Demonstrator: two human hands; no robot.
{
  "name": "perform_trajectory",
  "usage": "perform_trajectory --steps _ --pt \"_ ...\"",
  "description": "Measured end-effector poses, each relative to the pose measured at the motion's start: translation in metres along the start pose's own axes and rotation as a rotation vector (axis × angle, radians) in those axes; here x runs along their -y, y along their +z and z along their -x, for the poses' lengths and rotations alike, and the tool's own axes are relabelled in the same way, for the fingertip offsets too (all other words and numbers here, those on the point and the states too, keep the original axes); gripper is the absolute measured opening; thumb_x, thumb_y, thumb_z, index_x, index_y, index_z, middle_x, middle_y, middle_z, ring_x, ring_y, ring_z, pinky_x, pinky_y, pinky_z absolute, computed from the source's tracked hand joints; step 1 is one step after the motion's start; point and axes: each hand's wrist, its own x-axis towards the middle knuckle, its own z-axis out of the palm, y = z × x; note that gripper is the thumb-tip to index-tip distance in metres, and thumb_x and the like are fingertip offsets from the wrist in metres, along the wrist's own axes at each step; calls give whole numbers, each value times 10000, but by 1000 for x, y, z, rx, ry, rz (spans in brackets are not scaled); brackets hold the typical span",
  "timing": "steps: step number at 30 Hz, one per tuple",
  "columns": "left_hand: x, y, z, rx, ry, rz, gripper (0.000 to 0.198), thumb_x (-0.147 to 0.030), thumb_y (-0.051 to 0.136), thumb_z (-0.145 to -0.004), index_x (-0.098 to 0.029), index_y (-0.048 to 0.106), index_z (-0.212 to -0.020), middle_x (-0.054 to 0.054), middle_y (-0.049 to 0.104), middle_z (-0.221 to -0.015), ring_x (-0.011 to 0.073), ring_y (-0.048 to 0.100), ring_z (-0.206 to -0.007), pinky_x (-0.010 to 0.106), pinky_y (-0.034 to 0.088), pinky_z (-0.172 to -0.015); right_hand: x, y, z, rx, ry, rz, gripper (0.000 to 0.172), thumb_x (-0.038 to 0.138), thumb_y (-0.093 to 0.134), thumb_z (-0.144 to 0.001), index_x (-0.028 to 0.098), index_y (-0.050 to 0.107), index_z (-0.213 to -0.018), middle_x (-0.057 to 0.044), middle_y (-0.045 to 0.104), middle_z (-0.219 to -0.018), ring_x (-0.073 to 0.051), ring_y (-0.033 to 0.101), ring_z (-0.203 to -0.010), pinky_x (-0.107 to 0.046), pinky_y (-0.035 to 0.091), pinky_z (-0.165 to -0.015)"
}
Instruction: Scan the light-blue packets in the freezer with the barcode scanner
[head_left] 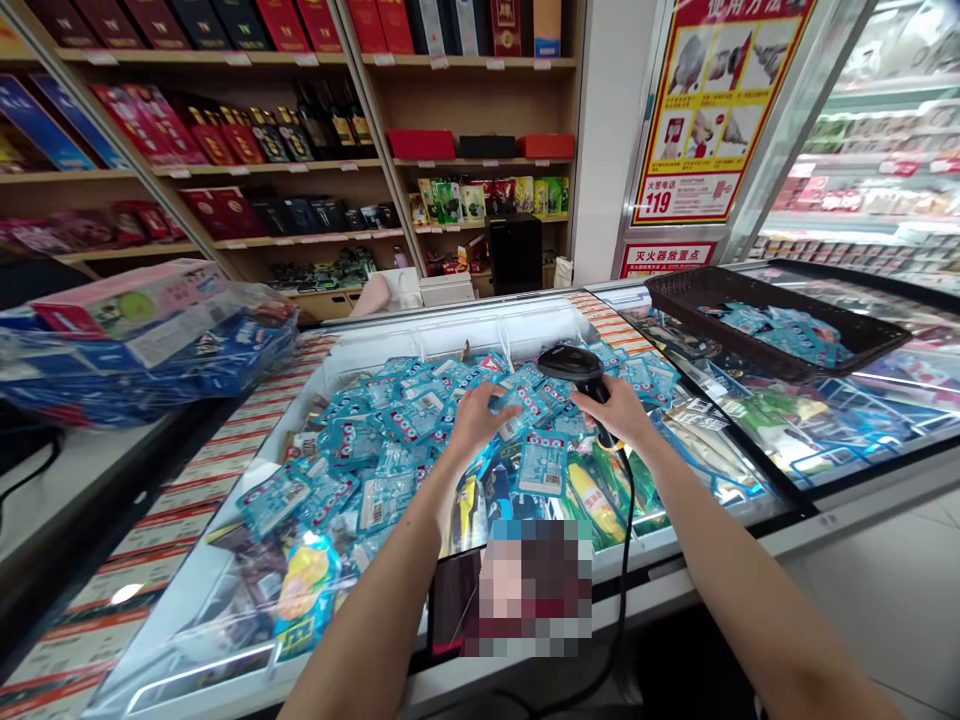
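My right hand (616,408) is wrapped round the handle of a black barcode scanner (571,364), whose head points left above the pile and whose cord hangs down toward me. Just left of it, my left hand (481,412) has its thumb and fingers at the edge of a small blue packet (520,408); whether it grips the packet is hard to make out. Many similar blue packets (417,414) lie spread over the glass top of a freezer. One packet (543,462) lies apart below the scanner, with a barcode on its lower part.
A dark basket (780,368) holding blue packets rests on the freezer at the right. Plastic-wrapped boxes (150,340) stand at the left. A dark device (454,600) lies at the near edge. Stocked shelves (300,165) line the back.
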Motion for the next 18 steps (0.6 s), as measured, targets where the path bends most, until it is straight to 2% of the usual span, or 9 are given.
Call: perform_trajectory --steps 3,6,8,11,13,15,18 --pt "2 -4 -2 -74 -51 236 339 -500 590 -730 -198 574 -883 32 626 -933 192 585 -910 324 446 -815 0 0 1 -14 -36 31 258 434 703 -658 200 599 -688 27 541 -459 -141 511 -399 -254 373 -431" --pt "7 -6 -3 -213 -117 455 314 -466 598 -727 -189 542 -862 10 595 -836 154 577 -820 278 450 -745 1 1 2 -13 -80 117 267 454 669 -691 200 586 -688 20 549 -468 -145 522 -412 -250 365 -439" --pt "10 -6 -3 -310 -159 535 312 -434 606 -726 -187 527 -900 3 580 -831 140 567 -808 264 446 -740 2 1 4 -15 -109 167 273 458 664 -695 199 578 -675 12 560 -486 -145 525 -430 -245 358 -450" --pt "13 -8 -4 -396 -189 613 390 -373 620 -725 -198 508 -1055 7 582 -887 139 562 -852 263 440 -764 2 2 6 -36 -220 288 251 440 648 -713 198 586 -686 -2 587 -556 -154 545 -509 -243 361 -499" --pt "14 -9 -4 -416 -182 683 421 -336 614 -731 -201 499 -1113 18 590 -938 145 560 -894 269 434 -794 3 3 7 -34 -335 439 221 411 627 -735 194 605 -771 -16 619 -643 -170 568 -591 -248 374 -549" --pt "15 -9 -4 -421 -163 749 364 -312 595 -741 -185 518 -1072 29 593 -957 146 556 -905 269 425 -810 3 5 10 -3 -442 626 234 369 601 -758 185 600 -902 -36 648 -750 -188 591 -674 -253 384 -589" --pt "17 -9 -4 -438 -179 774 293 -294 573 -754 -181 498 -1015 9 573 -864 119 533 -796 244 415 -744 4 9 13 60 -550 859 316 304 570 -786 183 547 -1077 -58 658 -892 -197 611 -777 -247 383 -608"
